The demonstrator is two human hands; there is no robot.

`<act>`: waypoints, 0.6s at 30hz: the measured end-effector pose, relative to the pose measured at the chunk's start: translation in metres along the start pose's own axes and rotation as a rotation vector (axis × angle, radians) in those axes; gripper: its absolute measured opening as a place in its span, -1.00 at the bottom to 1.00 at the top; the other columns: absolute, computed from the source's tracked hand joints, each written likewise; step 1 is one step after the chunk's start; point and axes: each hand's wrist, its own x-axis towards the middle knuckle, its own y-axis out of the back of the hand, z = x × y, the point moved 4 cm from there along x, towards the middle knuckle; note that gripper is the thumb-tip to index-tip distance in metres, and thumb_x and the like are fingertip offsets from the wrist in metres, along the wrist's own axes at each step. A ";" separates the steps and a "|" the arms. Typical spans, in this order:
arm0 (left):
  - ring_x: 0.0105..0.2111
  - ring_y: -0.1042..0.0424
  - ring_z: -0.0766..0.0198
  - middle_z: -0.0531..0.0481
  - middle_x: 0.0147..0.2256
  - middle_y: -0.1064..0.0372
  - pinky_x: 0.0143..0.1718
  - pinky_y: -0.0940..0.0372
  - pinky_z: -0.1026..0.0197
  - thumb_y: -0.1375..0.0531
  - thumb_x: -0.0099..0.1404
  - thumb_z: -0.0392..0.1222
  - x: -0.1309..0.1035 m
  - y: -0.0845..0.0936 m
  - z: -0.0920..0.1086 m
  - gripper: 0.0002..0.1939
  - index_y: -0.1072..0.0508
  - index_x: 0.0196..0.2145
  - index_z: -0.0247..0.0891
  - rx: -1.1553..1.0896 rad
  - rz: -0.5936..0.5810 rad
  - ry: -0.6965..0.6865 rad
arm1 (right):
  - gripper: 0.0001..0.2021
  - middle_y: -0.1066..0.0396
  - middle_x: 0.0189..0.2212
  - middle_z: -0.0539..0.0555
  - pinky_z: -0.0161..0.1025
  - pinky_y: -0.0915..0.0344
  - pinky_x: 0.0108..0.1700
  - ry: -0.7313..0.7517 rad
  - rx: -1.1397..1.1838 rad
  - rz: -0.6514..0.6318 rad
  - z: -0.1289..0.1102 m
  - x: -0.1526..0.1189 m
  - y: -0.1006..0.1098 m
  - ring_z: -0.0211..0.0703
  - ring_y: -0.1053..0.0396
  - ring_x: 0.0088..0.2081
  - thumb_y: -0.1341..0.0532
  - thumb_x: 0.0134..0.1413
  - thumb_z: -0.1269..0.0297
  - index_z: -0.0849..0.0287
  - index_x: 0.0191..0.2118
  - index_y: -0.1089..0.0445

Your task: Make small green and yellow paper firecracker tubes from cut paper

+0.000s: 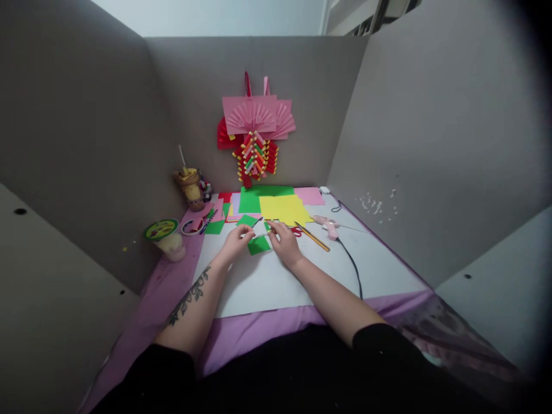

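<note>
My left hand (236,241) is closed in a pinch near the middle of the table. A thin dark-tipped stick (257,221), perhaps a pen, pokes out from its fingertips. Just to the right, my right hand (284,241) has its fingers bent around a small green paper piece (267,226) with a bit of yellow at its end; the fingers partly hide it. Below the fingertips lies a green paper square (259,246). Another green square (246,220) is behind my left hand. Red-handled scissors (296,231) sit beside my right hand, partly covered.
Yellow sheets (282,208) and a green sheet (267,192) lie at the back. Pencils (317,238) and a pink glue gun (331,230) with a black cord are on the right. A lidded tub (172,247) and a drink cup (193,192) stand left. Paper firecracker decorations (255,152) hang on the grey panel.
</note>
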 end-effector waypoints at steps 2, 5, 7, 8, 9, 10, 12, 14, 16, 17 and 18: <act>-0.32 -0.38 0.26 0.02 -0.36 -0.41 -0.30 -0.27 0.26 -0.13 0.19 -0.05 -0.003 -0.004 0.004 -0.80 -0.36 -0.37 -0.25 0.012 -0.044 -0.005 | -0.59 -0.37 -0.05 0.20 -0.10 -0.27 0.08 -0.032 -0.003 0.040 0.003 0.001 0.002 -0.05 -0.32 -0.01 -0.07 0.20 0.29 0.15 0.16 -0.26; -0.34 -0.37 0.27 0.03 -0.36 -0.41 -0.34 -0.27 0.28 -0.13 0.19 -0.05 -0.005 -0.007 0.010 -0.80 -0.37 -0.36 -0.25 0.025 -0.092 -0.035 | -0.59 -0.34 -0.08 0.20 -0.12 -0.29 0.05 -0.077 -0.008 0.053 0.009 0.002 0.002 -0.06 -0.32 -0.04 -0.08 0.20 0.26 0.13 0.16 -0.26; -0.36 -0.36 0.29 0.03 -0.37 -0.40 -0.36 -0.26 0.28 -0.13 0.18 -0.06 -0.006 -0.007 0.011 -0.81 -0.37 -0.37 -0.26 0.042 -0.103 -0.047 | -0.62 -0.34 -0.07 0.20 -0.11 -0.26 0.08 -0.061 -0.016 0.056 0.009 0.002 0.002 -0.05 -0.30 0.00 -0.07 0.21 0.25 0.13 0.13 -0.30; -0.37 -0.36 0.29 0.03 -0.37 -0.39 -0.36 -0.25 0.28 -0.12 0.18 -0.07 -0.006 -0.007 0.012 -0.81 -0.37 -0.37 -0.26 0.050 -0.105 -0.050 | -0.63 -0.34 -0.07 0.20 -0.10 -0.25 0.10 -0.047 -0.022 0.060 0.009 0.002 0.002 -0.04 -0.29 0.02 -0.06 0.21 0.25 0.13 0.11 -0.33; -0.38 -0.35 0.29 0.03 -0.38 -0.39 -0.37 -0.25 0.29 -0.12 0.18 -0.07 -0.006 -0.007 0.012 -0.81 -0.37 -0.37 -0.26 0.057 -0.105 -0.050 | -0.65 -0.35 -0.07 0.19 -0.09 -0.23 0.12 -0.035 -0.031 0.064 0.008 0.001 0.003 -0.04 -0.28 0.03 -0.06 0.22 0.25 0.13 0.09 -0.35; -0.39 -0.34 0.30 0.03 -0.39 -0.38 -0.38 -0.24 0.29 -0.11 0.18 -0.07 -0.005 -0.007 0.012 -0.81 -0.37 -0.38 -0.26 0.063 -0.106 -0.049 | -0.66 -0.35 -0.08 0.18 -0.08 -0.22 0.12 -0.030 -0.043 0.066 0.007 0.001 0.004 -0.04 -0.28 0.03 -0.06 0.23 0.25 0.11 0.07 -0.36; -0.40 -0.33 0.30 0.04 -0.40 -0.37 -0.39 -0.23 0.29 -0.11 0.18 -0.07 -0.005 -0.007 0.012 -0.80 -0.37 -0.38 -0.26 0.074 -0.101 -0.044 | -0.68 -0.37 -0.14 0.16 -0.07 -0.23 0.11 -0.031 -0.070 0.068 0.005 0.000 0.005 -0.05 -0.30 -0.01 -0.06 0.23 0.24 0.08 0.03 -0.40; -0.42 -0.32 0.30 0.04 -0.41 -0.36 -0.41 -0.23 0.29 -0.12 0.18 -0.06 -0.006 -0.007 0.013 -0.80 -0.37 -0.38 -0.26 0.086 -0.094 -0.040 | -0.72 -0.37 -0.20 0.14 -0.08 -0.25 0.08 -0.022 -0.084 0.074 0.003 -0.001 0.006 -0.05 -0.32 -0.07 -0.07 0.23 0.22 0.07 -0.03 -0.44; -0.42 -0.32 0.30 0.04 -0.41 -0.37 -0.41 -0.24 0.29 -0.13 0.18 -0.07 -0.006 -0.007 0.013 -0.81 -0.37 -0.39 -0.26 0.095 -0.092 -0.040 | -0.75 -0.38 -0.23 0.14 -0.08 -0.26 0.05 0.003 -0.083 0.087 0.000 -0.002 0.006 -0.06 -0.32 -0.11 -0.08 0.23 0.22 0.08 -0.12 -0.48; -0.42 -0.33 0.30 0.04 -0.40 -0.37 -0.41 -0.25 0.29 -0.13 0.18 -0.07 -0.007 -0.008 0.013 -0.81 -0.38 -0.39 -0.26 0.100 -0.093 -0.044 | -0.77 -0.38 -0.25 0.14 -0.09 -0.26 0.04 0.014 -0.083 0.091 -0.001 -0.003 0.007 -0.06 -0.32 -0.12 -0.09 0.23 0.23 0.08 -0.16 -0.48; -0.41 -0.33 0.30 0.04 -0.40 -0.38 -0.40 -0.25 0.29 -0.13 0.19 -0.08 -0.007 -0.008 0.013 -0.81 -0.38 -0.38 -0.26 0.105 -0.097 -0.050 | -0.78 -0.38 -0.25 0.14 -0.09 -0.26 0.04 0.020 -0.084 0.090 -0.002 -0.003 0.007 -0.06 -0.32 -0.13 -0.09 0.23 0.24 0.09 -0.20 -0.49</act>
